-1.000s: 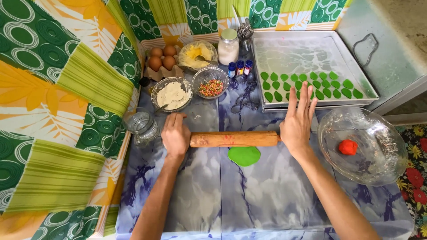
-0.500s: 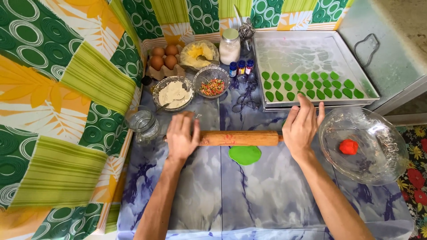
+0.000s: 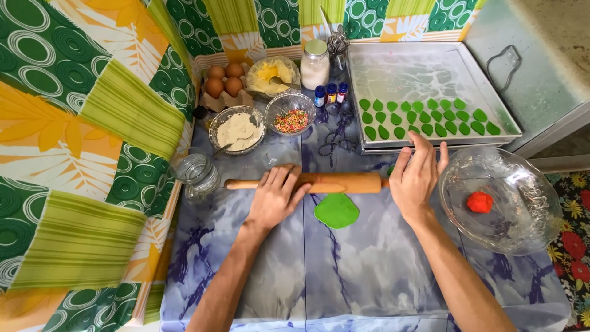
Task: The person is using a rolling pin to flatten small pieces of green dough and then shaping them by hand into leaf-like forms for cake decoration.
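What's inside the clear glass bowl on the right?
The clear glass bowl holds one small red dough ball, off centre toward the right hand. Nothing else shows inside; no part of the bowl is covered.

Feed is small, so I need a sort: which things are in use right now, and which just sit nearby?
In use:
left hand and right hand on the rolling pin
green dough beside the pin

Lying about:
glass bowl with red dough
baking tray of green leaf cut-outs
eggs
sprinkles bowl
glass jar

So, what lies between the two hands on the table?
In the head view, the wooden rolling pin spans between the left hand and the right hand; the flat green dough lies just below it.
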